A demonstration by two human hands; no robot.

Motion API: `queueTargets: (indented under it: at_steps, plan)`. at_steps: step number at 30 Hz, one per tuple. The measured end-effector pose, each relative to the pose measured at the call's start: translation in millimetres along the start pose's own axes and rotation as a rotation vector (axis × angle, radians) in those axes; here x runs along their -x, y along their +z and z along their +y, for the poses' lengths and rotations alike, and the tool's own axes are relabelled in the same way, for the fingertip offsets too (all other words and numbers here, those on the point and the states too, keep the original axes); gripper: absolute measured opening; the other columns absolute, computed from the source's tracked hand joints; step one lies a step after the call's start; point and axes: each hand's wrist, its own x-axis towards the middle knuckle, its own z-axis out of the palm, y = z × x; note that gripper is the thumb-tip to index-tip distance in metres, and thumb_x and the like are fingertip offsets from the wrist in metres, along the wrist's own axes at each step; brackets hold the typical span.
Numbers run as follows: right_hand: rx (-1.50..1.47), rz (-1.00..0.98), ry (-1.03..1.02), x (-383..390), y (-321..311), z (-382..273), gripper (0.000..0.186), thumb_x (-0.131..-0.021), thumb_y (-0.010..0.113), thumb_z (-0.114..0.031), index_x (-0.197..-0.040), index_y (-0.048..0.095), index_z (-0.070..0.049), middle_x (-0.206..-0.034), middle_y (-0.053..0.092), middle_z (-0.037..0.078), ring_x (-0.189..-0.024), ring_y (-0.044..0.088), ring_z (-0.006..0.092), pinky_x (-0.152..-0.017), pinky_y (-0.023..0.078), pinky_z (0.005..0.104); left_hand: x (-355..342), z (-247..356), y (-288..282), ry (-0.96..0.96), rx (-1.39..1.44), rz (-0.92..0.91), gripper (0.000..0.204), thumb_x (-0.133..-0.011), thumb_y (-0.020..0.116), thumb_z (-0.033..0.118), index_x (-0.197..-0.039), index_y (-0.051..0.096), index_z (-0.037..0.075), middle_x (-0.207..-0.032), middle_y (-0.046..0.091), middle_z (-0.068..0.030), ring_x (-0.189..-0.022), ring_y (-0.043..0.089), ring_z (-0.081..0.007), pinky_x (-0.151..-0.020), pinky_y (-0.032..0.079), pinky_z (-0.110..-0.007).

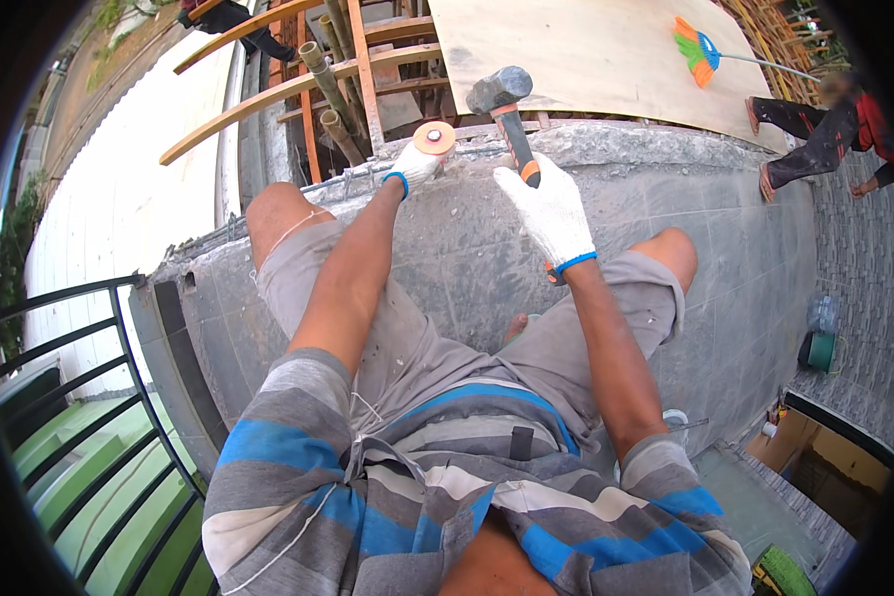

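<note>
My left hand (415,171), in a white knit glove with a blue cuff, is closed around a chisel with a round orange hand guard (434,139). The guard hides most of the chisel, and its tip is out of sight at the broken concrete edge (646,147). My right hand (553,217), gloved the same way, grips the orange and black handle of a club hammer (501,91). The hammer's dusty grey head is raised, a little to the right of the chisel and apart from it.
Beyond the edge are wooden beams (308,91), bamboo poles (340,137) and a plywood sheet (586,60) bearing a colourful broom (700,52). At the right sits another person (829,134); a second (233,22) is at far left. A black railing (79,377) stands on my left.
</note>
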Motion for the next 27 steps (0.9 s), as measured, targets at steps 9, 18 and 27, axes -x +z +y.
queueTargets:
  at_steps: [9,18,27]
  plan:
    - [-0.174,0.435,-0.448,-43.4,-92.6,-157.3,0.029,-0.103,0.073,-0.027,-0.114,0.069,0.000,-0.066,0.058,-0.002,-0.054,0.055,0.0069,-0.050,0.046,0.0263,5.1,3.3,4.0,0.027,0.018,0.024,0.033,-0.100,0.074,0.028,-0.124,0.068,0.007,-0.109,0.072,-0.0027,-0.097,0.064,-0.0139,-0.092,0.053,-0.032]
    - [-0.002,0.337,-0.261,-66.0,24.5,-49.1,0.038,-0.100,0.073,-0.040,-0.102,0.070,-0.003,-0.080,0.071,0.021,-0.075,0.072,0.0389,-0.069,0.055,0.0457,0.0,2.9,7.7,0.065,0.052,-0.077,0.051,-0.096,0.079,0.024,-0.141,0.063,0.008,-0.132,0.072,-0.0085,-0.121,0.066,-0.0195,-0.108,0.052,-0.035]
    - [0.209,-0.068,0.175,-34.7,85.1,98.1,0.043,-0.092,0.074,-0.044,-0.100,0.071,-0.002,-0.094,0.073,0.026,-0.093,0.072,0.0435,-0.084,0.056,0.0506,6.4,2.4,20.6,0.189,-0.045,0.036,0.037,-0.102,0.066,0.026,-0.136,0.064,0.009,-0.138,0.068,-0.0112,-0.131,0.063,-0.0259,-0.113,0.048,-0.037]
